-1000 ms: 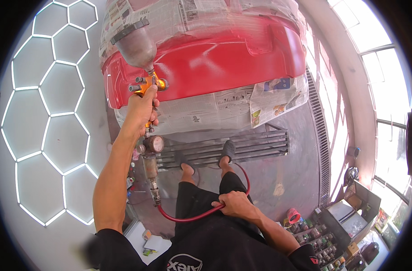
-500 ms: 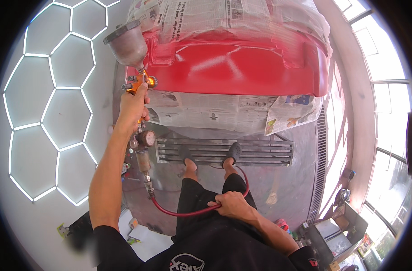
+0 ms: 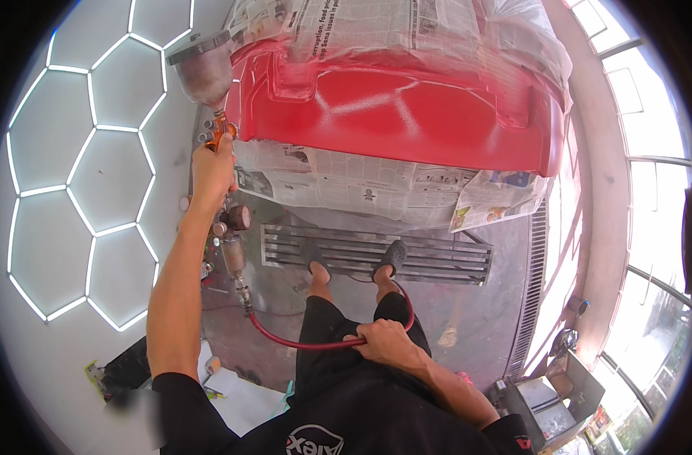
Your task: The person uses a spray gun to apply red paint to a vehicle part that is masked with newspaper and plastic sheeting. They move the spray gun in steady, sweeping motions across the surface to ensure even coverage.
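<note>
My left hand [image 3: 213, 167] is closed on an orange spray gun [image 3: 222, 127] with a grey cup [image 3: 202, 72] upright on top, at the left end of a red painted bumper [image 3: 418, 114]. Below the gun hang a round gauge [image 3: 238, 218] and a cylindrical fitting [image 3: 232, 255], joined to a red hose [image 3: 285, 339]. My right hand [image 3: 380, 340] grips that hose in front of my dark shorts. Newspaper masking [image 3: 346, 189] lies below the bumper and more covers the surface [image 3: 368, 26] above it. Whether the gun's trigger is pressed I cannot tell.
My feet in grey clogs stand at a slatted metal rack [image 3: 444, 260]. A floor grating [image 3: 531, 296] runs along the right, beside large windows [image 3: 645, 197]. A metal bin [image 3: 543, 409] stands at lower right. Hexagonal lights [image 3: 95, 235] cover the left wall. Assorted items lie at lower left.
My left hand and the spray gun have moved leftward toward the bumper's left end. The bumper appears further right and more level as my view shifts. My right hand still grips the hose.
</note>
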{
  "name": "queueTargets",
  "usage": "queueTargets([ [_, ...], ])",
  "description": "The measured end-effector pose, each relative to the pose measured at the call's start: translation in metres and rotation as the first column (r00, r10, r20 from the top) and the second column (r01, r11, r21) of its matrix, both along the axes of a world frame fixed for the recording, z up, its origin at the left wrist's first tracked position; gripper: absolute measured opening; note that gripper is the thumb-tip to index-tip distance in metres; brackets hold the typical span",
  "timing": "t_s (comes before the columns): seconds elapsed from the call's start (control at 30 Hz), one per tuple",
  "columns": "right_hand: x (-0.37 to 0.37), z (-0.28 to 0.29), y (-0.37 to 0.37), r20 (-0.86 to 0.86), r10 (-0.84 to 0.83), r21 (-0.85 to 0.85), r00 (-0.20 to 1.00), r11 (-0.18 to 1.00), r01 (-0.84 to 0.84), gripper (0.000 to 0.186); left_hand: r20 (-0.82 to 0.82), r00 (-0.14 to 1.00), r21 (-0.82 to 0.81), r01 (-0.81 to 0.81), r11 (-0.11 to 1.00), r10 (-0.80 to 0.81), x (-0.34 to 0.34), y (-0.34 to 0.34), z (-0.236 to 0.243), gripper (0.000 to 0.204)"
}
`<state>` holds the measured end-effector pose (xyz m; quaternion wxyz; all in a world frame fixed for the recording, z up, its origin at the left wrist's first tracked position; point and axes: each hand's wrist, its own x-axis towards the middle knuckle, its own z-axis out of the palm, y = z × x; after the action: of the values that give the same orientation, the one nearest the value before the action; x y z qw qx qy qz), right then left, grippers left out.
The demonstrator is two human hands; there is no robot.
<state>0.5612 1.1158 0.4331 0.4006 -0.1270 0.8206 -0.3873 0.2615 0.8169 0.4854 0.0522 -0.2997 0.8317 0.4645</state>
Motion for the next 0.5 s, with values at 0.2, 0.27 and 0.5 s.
queueTargets([
  [0.2,0.014,-0.018,0.017,0.019,-0.057,0.000,0.998,0.998,0.057,0.051,0.093,0.995,0.057,-0.030,0.998,0.025,0.011,0.025,0.002,0.040],
  [0.27,0.018,-0.021,0.024,0.047,-0.055,0.028,0.997,0.998,0.054,0.051,0.102,0.995,0.081,0.013,0.997,-0.021,0.015,0.040,0.004,0.039],
  [0.5,0.036,-0.030,0.048,0.060,-0.114,0.042,0.992,0.993,0.111,0.052,0.131,0.980,0.173,0.126,0.977,-0.150,0.025,0.104,0.009,0.035],
])
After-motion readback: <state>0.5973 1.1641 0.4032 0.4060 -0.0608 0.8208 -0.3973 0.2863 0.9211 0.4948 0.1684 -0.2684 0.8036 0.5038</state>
